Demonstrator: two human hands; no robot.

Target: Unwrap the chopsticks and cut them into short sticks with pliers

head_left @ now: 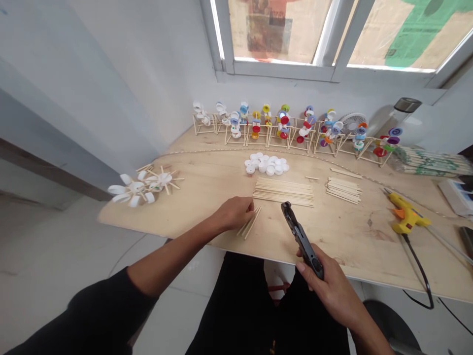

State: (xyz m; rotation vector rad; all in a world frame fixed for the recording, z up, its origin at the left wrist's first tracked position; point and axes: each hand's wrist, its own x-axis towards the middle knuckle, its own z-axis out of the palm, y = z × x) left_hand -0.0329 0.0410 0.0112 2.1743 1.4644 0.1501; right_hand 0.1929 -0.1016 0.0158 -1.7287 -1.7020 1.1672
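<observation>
The near cutters are black; the right glue gun is yellow and orange; the far bottle caps are white.

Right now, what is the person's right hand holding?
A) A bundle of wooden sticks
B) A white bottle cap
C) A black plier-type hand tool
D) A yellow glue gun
C. The right hand is wrapped around the handles of the black plier-type hand tool, its tip pointing up toward the table.
</observation>
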